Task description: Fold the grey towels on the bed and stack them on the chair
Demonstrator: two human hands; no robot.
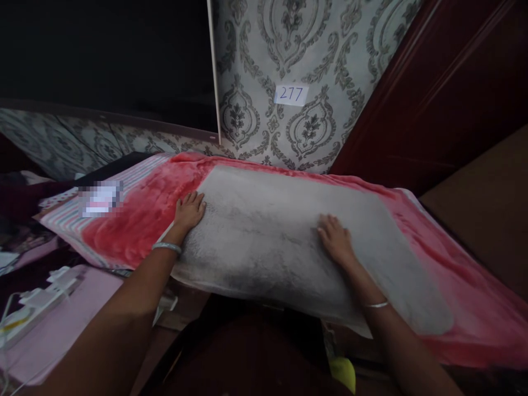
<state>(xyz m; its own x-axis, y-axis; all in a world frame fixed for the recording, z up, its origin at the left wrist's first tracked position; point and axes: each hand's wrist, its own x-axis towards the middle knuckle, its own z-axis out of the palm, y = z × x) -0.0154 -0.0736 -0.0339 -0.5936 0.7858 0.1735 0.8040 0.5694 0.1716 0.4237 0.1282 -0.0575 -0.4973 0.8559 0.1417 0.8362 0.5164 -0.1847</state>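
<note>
A grey sheet-like mat (264, 231) with darker smudged patches lies spread over a red plush blanket (136, 214). My left hand (190, 211) rests flat on the mat's left edge, fingers stretched out. On the right half of the mat, my right hand (335, 237) lies palm down with its fingers apart, slightly blurred. Neither hand holds anything. The mat's near edge droops over the front of the surface beneath. What kind of cloth or sheet the mat is, I cannot tell.
A large television (107, 60) hangs at the back left. A paper label (291, 94) reading 277 is on the patterned wall. At the lower left, a white power strip (41, 300) with cords lies on a pink surface (78, 319). A dark red door frame (404, 93) stands right.
</note>
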